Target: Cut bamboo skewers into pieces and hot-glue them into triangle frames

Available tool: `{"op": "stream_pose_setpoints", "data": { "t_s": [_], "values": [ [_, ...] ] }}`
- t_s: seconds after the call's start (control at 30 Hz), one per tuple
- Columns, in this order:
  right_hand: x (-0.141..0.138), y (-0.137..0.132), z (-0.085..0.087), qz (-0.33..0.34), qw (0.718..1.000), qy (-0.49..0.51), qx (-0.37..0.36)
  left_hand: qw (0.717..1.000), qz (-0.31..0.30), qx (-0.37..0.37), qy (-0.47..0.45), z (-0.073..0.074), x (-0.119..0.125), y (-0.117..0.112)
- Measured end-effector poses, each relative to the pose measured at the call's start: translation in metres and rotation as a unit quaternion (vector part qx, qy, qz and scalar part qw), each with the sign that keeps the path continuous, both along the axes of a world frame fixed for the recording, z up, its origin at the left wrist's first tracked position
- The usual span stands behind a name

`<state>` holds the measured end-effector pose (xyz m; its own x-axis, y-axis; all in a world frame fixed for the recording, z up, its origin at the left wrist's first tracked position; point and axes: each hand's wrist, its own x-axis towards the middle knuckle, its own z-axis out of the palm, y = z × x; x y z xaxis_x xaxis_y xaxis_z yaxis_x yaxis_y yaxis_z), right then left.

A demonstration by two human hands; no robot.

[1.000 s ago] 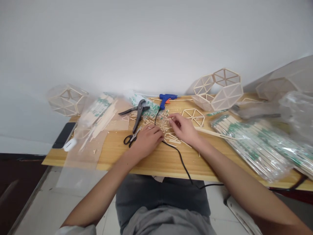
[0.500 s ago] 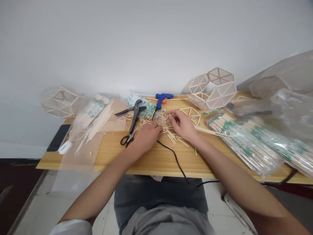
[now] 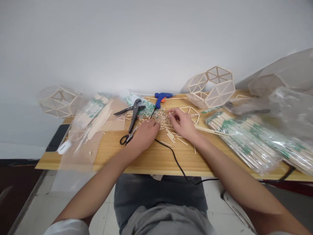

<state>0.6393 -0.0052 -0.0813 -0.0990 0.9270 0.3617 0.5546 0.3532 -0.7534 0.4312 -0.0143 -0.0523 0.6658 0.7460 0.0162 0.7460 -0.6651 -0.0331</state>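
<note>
My left hand lies knuckles-up on a heap of short cut wooden sticks in the middle of the wooden table, fingers curled down into the pile. My right hand rests just to its right on the same heap, fingertips pinched among the sticks beside a flat hexagon frame. What either hand's fingers hold is too small to make out. A black cord runs between my wrists to a blue glue gun at the table's back edge.
Black scissors and black cutters lie left of my left hand. Plastic bags of long sticks sit at the left and right. Hexagon-panel stick frames stand at back right and far left. A phone lies near the left edge.
Both hands crept slightly farther back into the stick heap. The view shifted a little, and the objects on the table stayed put.
</note>
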Motion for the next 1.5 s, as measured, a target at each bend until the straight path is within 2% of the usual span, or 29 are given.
{"op": "stream_pose_setpoints", "data": {
  "t_s": [0.2,0.37,0.53,0.7,0.93,1.1,1.2,1.3,1.4,1.5],
  "values": [
    [-0.001,0.000,-0.002,0.004,1.000,0.005,0.002,0.999,-0.007,0.041,0.031,-0.002,0.004,0.009],
    [0.000,0.000,-0.001,0.005,1.000,0.008,0.014,0.997,-0.008,0.073,-0.026,-0.010,-0.004,0.014],
    [0.000,0.000,-0.001,0.004,1.000,0.001,0.024,0.993,-0.033,0.041,-0.107,-0.015,-0.016,0.003],
    [0.000,0.000,-0.001,0.015,1.000,0.001,0.027,0.990,-0.051,0.022,-0.130,-0.016,-0.021,-0.007],
    [-0.001,-0.001,-0.001,0.018,1.000,0.000,0.017,0.991,-0.060,-0.022,-0.119,-0.011,-0.022,0.004],
    [-0.002,-0.002,-0.002,0.020,1.000,-0.011,0.008,0.982,-0.078,-0.047,-0.167,-0.015,-0.020,0.009],
    [-0.002,-0.002,-0.002,0.019,1.000,-0.017,0.006,0.977,-0.083,-0.092,-0.174,-0.005,-0.020,0.013],
    [-0.003,-0.003,-0.001,0.017,0.999,-0.026,0.007,0.972,-0.093,-0.138,-0.167,0.014,-0.026,0.028],
    [-0.003,-0.005,0.001,0.030,0.998,-0.044,0.014,0.954,-0.051,-0.109,-0.275,0.026,-0.038,0.052],
    [-0.004,-0.006,0.002,0.068,0.994,-0.073,0.047,0.928,0.054,0.022,-0.367,0.019,-0.051,0.071]
  ]
}}
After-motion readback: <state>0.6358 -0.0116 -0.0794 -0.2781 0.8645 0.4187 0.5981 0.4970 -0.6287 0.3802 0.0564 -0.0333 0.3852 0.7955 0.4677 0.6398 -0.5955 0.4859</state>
